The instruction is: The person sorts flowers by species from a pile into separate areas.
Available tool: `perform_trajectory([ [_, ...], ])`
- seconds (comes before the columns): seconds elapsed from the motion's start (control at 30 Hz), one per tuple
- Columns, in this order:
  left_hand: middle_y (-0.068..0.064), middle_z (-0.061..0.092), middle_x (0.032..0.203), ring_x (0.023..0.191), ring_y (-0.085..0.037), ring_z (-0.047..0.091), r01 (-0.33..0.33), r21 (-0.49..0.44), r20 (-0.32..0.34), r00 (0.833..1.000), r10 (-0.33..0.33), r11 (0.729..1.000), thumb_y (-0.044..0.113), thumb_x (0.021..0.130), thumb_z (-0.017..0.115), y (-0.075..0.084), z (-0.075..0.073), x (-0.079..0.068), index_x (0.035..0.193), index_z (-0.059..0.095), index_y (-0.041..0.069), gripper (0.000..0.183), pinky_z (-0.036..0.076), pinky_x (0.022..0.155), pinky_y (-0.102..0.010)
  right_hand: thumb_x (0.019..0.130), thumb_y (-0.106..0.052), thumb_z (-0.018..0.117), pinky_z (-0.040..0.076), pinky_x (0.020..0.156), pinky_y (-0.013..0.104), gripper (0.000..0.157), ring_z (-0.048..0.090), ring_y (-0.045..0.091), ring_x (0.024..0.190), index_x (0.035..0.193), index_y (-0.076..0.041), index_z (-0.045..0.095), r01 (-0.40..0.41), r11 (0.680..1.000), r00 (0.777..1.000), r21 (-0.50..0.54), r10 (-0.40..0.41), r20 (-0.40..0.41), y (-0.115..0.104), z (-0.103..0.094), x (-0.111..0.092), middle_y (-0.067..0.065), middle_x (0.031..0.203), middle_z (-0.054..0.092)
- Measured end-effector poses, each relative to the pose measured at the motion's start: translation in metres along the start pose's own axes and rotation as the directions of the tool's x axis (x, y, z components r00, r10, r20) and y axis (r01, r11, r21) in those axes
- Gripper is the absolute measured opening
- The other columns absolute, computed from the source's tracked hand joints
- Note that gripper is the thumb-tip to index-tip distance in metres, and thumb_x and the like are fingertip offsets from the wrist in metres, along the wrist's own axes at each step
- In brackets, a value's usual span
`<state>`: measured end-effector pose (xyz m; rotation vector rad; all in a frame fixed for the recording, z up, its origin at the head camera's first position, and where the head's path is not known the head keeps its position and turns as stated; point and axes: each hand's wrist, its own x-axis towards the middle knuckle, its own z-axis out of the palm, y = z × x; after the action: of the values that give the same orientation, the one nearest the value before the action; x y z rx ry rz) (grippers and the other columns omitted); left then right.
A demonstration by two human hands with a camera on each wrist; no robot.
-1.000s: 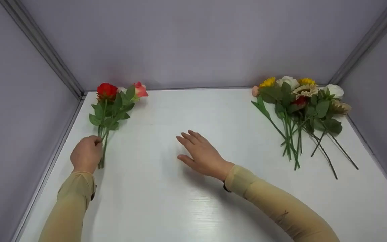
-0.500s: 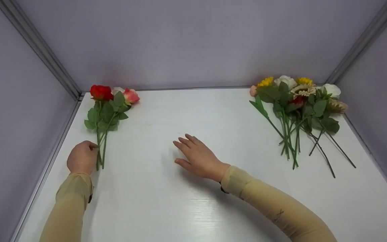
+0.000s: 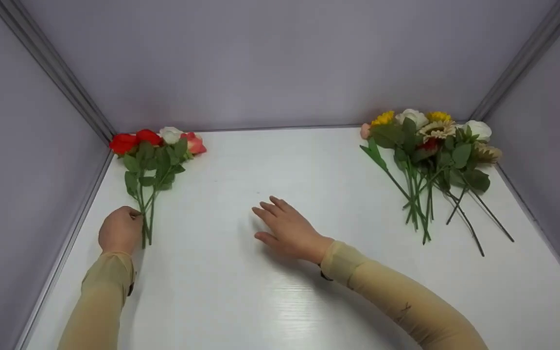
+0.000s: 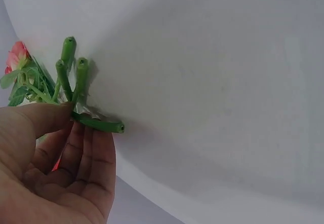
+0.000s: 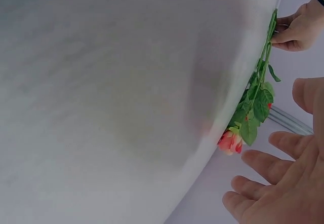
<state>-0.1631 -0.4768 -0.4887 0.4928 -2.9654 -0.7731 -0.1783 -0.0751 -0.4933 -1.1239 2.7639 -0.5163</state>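
Observation:
My left hand (image 3: 120,230) pinches the lower part of a green rose stem (image 4: 104,126) between thumb and fingers at the table's left side. Beside it lie more rose stems (image 4: 68,57), close together with their cut ends towards me. At their far ends are two red roses (image 3: 123,144), a white rose (image 3: 170,135) and a pink rose (image 3: 194,143), spread side by side above green leaves. Which bloom belongs to the pinched stem is hard to tell. My right hand (image 3: 289,233) hovers over the middle of the table with fingers spread, holding nothing.
A pile of mixed flowers lies at the back right, with yellow flowers (image 3: 383,118), white roses (image 3: 479,130), cream sunflowers (image 3: 438,130) and crossing stems (image 3: 469,224). Grey panels (image 3: 280,63) wall the white table (image 3: 202,291) on the back and sides.
The red blooms have shifted left and fanned apart, so a second red rose and the white rose now show. My left hand has drawn slightly nearer me; the right hand has hardly moved.

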Motion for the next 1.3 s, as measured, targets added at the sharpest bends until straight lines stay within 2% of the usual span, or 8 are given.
perform_trajectory([
  [0.23, -0.029, 0.069, 0.105, 0.090, -0.043, 0.065, -0.037, 0.004, -0.025, 0.999, 0.037, 0.999, 0.005, 0.101, 0.052, 0.0009, 0.0019, 0.0003, 0.111, 0.068, -0.012, 0.025, 0.053, 0.076, -0.056, 0.108, -0.046, 0.049, 0.009, 0.125, 0.035, 0.063, 0.020, 0.032, 0.154, 0.159, -0.011, 0.037, -0.018, 1.000, 1.000, -0.003, 0.018, 0.024, 0.0022, 0.0011, -0.0001, 0.011, 0.161, 0.038],
  [0.5, -0.028, 0.069, 0.109, 0.094, -0.043, 0.065, -0.052, -0.020, -0.034, 0.998, 0.051, 0.998, 0.008, 0.103, 0.054, -0.0001, 0.0028, 0.0019, 0.114, 0.068, -0.009, 0.024, 0.052, 0.078, -0.056, 0.108, -0.047, 0.048, 0.007, 0.125, 0.035, 0.063, 0.018, 0.032, 0.154, 0.159, -0.012, 0.037, -0.035, 0.999, 0.999, -0.001, 0.035, 0.038, 0.0048, 0.0026, 0.0000, 0.011, 0.162, 0.037],
  [0.77, -0.028, 0.067, 0.112, 0.095, -0.040, 0.063, -0.003, -0.107, -0.083, 0.997, -0.006, 0.994, 0.011, 0.105, 0.055, -0.0038, 0.0006, 0.0006, 0.120, 0.066, -0.008, 0.027, 0.050, 0.078, -0.052, 0.108, -0.047, 0.049, 0.009, 0.126, 0.036, 0.063, 0.020, 0.032, 0.154, 0.158, -0.011, 0.038, -0.039, 0.999, 0.999, -0.016, 0.039, 0.032, 0.0070, 0.0047, 0.0002, 0.011, 0.161, 0.039],
  [0.87, -0.030, 0.066, 0.113, 0.096, -0.042, 0.063, 0.011, -0.109, -0.068, 0.997, -0.019, 0.994, 0.011, 0.105, 0.054, -0.0039, 0.0000, -0.0018, 0.120, 0.065, -0.010, 0.028, 0.050, 0.079, -0.053, 0.108, -0.047, 0.049, 0.009, 0.126, 0.036, 0.063, 0.021, 0.032, 0.154, 0.158, -0.011, 0.039, -0.037, 0.999, 0.999, -0.016, 0.038, 0.029, 0.0067, 0.0041, -0.0001, 0.011, 0.160, 0.039],
  [1.1, -0.032, 0.066, 0.114, 0.095, -0.044, 0.066, 0.022, -0.103, 0.015, 1.000, -0.020, 0.994, 0.011, 0.102, 0.049, -0.0008, 0.0006, -0.0020, 0.124, 0.062, -0.014, 0.036, 0.053, 0.083, -0.054, 0.108, -0.045, 0.051, 0.011, 0.126, 0.037, 0.061, 0.021, 0.033, 0.154, 0.156, -0.009, 0.042, -0.036, 0.999, 0.999, -0.008, 0.036, 0.029, 0.0067, 0.0046, -0.0009, 0.014, 0.160, 0.039],
  [1.3, -0.033, 0.065, 0.116, 0.101, -0.045, 0.064, 0.012, -0.113, 0.044, 0.999, -0.007, 0.994, 0.013, 0.101, 0.048, -0.0023, 0.0019, 0.0003, 0.125, 0.062, -0.015, 0.039, 0.051, 0.088, -0.056, 0.107, -0.045, 0.052, 0.010, 0.126, 0.037, 0.061, 0.021, 0.033, 0.154, 0.156, -0.010, 0.043, -0.039, 0.999, 0.999, -0.005, 0.040, 0.032, 0.0075, 0.0044, -0.0011, 0.013, 0.160, 0.039],
])
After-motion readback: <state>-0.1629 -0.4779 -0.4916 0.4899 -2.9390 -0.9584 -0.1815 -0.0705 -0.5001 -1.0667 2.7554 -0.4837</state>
